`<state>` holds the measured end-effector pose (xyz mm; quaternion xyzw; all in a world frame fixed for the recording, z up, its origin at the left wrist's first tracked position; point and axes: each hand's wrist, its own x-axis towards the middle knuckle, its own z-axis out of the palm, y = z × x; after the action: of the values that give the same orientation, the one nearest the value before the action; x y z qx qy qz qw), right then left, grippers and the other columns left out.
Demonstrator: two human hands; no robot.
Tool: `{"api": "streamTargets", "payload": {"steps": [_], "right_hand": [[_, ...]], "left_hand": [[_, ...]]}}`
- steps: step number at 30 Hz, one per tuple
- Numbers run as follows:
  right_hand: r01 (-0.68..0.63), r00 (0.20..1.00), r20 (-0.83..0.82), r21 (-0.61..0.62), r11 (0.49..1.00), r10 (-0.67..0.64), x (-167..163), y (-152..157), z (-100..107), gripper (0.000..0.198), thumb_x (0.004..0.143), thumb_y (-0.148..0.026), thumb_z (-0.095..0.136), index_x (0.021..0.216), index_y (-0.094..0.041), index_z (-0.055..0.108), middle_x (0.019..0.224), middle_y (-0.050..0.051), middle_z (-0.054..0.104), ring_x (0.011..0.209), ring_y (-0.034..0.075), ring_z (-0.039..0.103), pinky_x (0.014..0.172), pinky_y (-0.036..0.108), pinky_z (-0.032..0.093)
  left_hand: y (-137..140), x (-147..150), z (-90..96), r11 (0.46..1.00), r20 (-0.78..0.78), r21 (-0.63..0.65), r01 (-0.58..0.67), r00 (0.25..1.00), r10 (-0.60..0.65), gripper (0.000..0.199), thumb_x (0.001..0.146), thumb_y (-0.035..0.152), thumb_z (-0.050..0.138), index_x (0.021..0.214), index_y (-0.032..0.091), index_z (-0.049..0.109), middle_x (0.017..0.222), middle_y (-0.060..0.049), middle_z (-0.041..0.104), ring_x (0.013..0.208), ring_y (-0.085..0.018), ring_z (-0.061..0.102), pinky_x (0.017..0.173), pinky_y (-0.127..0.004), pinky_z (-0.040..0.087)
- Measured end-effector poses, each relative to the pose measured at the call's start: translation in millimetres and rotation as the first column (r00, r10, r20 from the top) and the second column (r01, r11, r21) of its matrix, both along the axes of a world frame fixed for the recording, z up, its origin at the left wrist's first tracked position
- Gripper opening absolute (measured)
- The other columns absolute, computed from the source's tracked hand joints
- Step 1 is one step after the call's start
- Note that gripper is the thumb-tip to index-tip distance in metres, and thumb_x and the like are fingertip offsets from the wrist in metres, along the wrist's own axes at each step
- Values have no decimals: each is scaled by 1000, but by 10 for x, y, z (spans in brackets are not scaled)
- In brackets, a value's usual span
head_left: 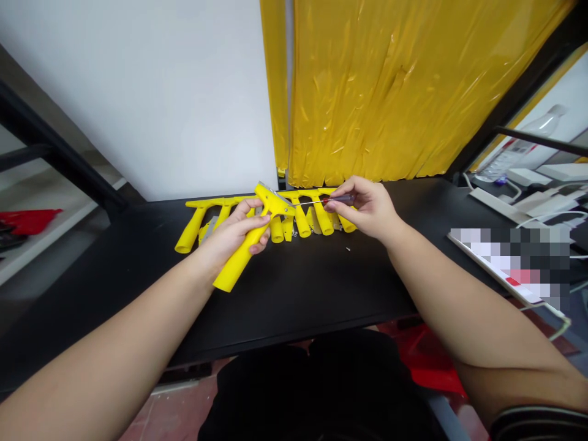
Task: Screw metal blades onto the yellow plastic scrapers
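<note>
My left hand (236, 236) is closed around a yellow scraper (241, 254), its hollow handle slanting down toward me. A metal strip shows along the scraper's head. In my right hand (370, 207) is a screwdriver (342, 200) with a dark translucent handle, pinched between thumb and fingers. Its thin shaft points left, and the tip is at a small screw on the scraper head; whether it sits in the screw I cannot tell. Behind both hands, a row of several similar yellow scrapers (189, 231) lies on the black table (312, 288).
A tiny screw-like piece (348, 249) lies on the table. Yellow plastic sheeting (376, 92) and a white panel (174, 98) stand behind it. To the right are a clear bottle (519, 144), white cables and a partly blurred white-edged object (500, 269). A red item (32, 222) sits far left.
</note>
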<state>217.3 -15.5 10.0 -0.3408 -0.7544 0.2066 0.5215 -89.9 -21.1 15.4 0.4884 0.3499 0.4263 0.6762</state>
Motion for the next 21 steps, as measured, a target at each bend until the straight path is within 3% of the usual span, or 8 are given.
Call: {"api": "streamTargets", "payload": {"steps": [7, 13, 18, 21], "right_hand": [[14, 998, 58, 17, 1000, -15, -29, -4, 11, 27, 89, -46, 84, 93, -23, 71, 91, 5, 79, 82, 22, 77, 78, 37, 65], [71, 989, 124, 71, 995, -79, -79, -37, 44, 23, 90, -45, 80, 92, -23, 72, 89, 5, 79, 79, 23, 74, 75, 37, 61], [281, 920, 285, -6, 960, -268, -193, -74, 46, 37, 104, -48, 60, 77, -22, 61, 61, -1, 58, 56, 16, 53, 59, 32, 40], [258, 893, 385, -17, 966, -232, -226, -89, 37, 32, 109, -43, 48, 86, -22, 57, 67, -1, 56, 62, 17, 51, 62, 32, 37]], "left_hand": [[-4, 5, 4, 1000, 19, -12, -9, 1000, 9, 50, 80, 18, 86, 114, 29, 51, 89, -2, 69, 51, -12, 60, 36, -16, 33], [-26, 18, -3, 999, -13, 27, -24, 1000, 25, 53, 79, 19, 85, 115, 29, 48, 79, 2, 66, 49, -13, 59, 36, -17, 35], [-153, 103, 96, 992, -89, 83, -92, 991, 99, 53, 78, 21, 84, 114, 28, 45, 73, 5, 63, 43, -12, 57, 37, -19, 39], [-196, 139, 130, 987, -125, 95, -132, 982, 143, 52, 78, 19, 83, 112, 27, 45, 77, 4, 63, 43, -12, 58, 38, -20, 41]]}}
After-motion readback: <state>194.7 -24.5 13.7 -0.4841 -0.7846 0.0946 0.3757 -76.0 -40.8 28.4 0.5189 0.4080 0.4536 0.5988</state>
